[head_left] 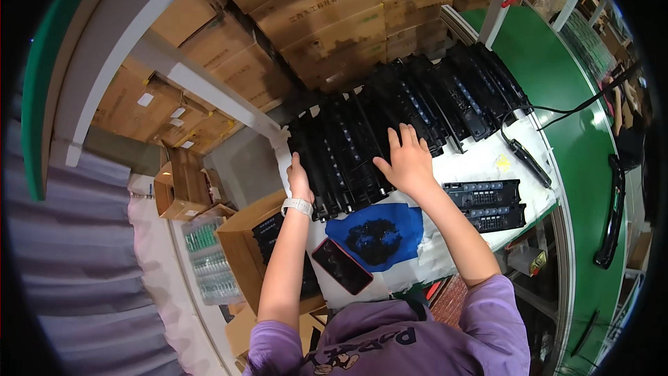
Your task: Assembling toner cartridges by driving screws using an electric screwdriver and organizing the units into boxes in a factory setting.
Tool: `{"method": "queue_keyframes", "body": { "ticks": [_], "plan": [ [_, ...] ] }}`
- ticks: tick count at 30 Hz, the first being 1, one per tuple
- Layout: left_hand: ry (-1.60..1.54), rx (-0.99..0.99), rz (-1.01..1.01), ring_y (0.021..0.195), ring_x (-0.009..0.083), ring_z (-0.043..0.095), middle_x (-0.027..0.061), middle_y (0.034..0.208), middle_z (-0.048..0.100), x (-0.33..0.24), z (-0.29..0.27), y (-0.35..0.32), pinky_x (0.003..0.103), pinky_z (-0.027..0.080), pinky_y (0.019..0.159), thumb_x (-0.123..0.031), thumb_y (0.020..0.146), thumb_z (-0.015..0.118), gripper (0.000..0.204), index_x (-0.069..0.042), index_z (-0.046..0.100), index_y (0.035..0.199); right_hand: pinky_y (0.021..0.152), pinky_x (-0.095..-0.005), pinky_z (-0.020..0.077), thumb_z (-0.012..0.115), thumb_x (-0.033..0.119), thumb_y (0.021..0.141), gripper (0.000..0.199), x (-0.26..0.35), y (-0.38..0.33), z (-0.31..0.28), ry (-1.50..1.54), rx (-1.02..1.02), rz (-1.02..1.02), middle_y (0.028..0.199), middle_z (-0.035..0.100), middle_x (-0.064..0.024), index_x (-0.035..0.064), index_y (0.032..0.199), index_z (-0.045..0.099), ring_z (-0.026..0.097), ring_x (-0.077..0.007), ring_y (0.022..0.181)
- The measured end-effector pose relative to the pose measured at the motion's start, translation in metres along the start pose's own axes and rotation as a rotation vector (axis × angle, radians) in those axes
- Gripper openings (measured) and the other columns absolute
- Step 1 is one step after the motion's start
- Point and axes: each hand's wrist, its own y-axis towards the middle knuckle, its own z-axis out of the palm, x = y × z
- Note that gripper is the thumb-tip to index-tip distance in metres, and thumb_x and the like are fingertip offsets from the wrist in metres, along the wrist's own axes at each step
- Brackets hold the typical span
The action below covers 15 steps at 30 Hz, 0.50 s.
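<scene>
Right fingers (406, 137) spread over black housings (341, 146), left fingers' (297, 167) grip unclear, phone (342, 267) beside blue sheet (412, 221)

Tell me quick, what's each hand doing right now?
Left hand: against the left end of the row of black parts; can't tell if gripping.
Right hand: open, spread over the black parts.

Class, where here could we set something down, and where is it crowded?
White tabletop lies bare between the black strip row, the corded tool and two separate black strips. Green surface is bare left of the curved black bar. Crowded: the row, where left hand and right hand touch; the front, blue sheet beside phone.
</scene>
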Motion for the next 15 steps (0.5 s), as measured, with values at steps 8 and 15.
{"method": "queue_keyframes", "body": {
  "ticks": [8, 15],
  "plan": [
    [-0.017, -0.111, 0.057, 0.090, 0.0218, 0.058, 0.0146, 0.100, 0.062, -0.015, 0.013, -0.041, 0.032, 0.046, 0.080, -0.035, 0.089, 0.053, 0.045, 0.007, 0.055, 0.105, 0.099, -0.0468, 0.0361, 0.065, 0.036, 0.079, 0.062, 0.003, -0.018, -0.015, 0.030, -0.013, -0.037, 0.132, 0.039, -0.0264, -0.0002, 0.126, 0.048, 0.038, -0.0388, 0.125],
    [0.273, -0.348, 0.226, 0.087, 0.0226, 0.056, 0.0161, 0.095, 0.061, -0.001, 0.000, -0.036, 0.032, 0.043, 0.080, -0.031, 0.085, 0.058, 0.042, 0.007, 0.056, 0.100, 0.096, -0.0471, 0.0389, 0.068, 0.033, 0.076, 0.060, 0.013, -0.027, -0.024, 0.107, -0.050, -0.083, 0.132, 0.039, -0.0274, 0.0005, 0.123, 0.050, 0.040, -0.0406, 0.122]
  ]
}}
